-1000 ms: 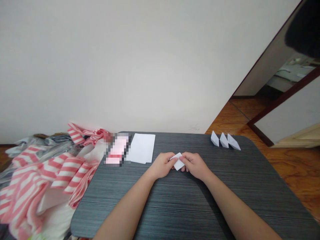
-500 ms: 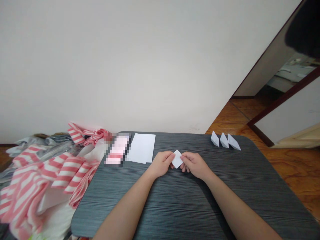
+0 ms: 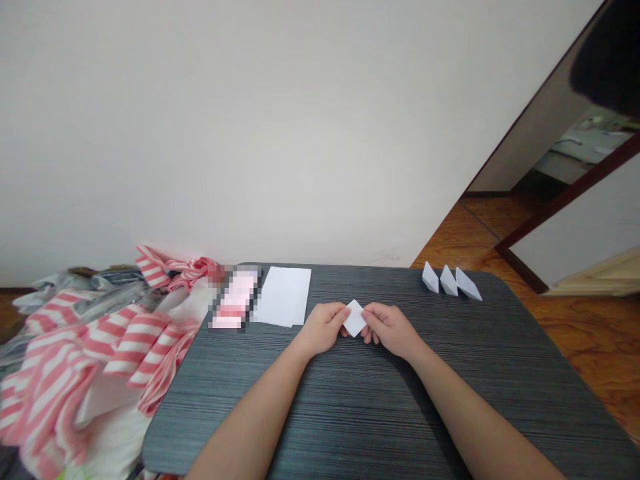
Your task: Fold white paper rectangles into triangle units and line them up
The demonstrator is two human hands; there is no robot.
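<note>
A small folded piece of white paper, turned like a diamond, is held between my two hands over the dark table. My left hand pinches its left corner with the thumb on top and the fingers behind. The right corner is pinched in the same way by my right hand. Three folded white paper boats stand in a row at the table's far right. To the left of my hands lie flat sheets of white paper, slightly out of line with each other.
A blurred-out phone-like object lies beside the sheets on the dark wood-grain table. Red-and-white striped cloth is heaped off the table's left edge. A pale wall rises behind. Wooden floor and a doorway are to the right.
</note>
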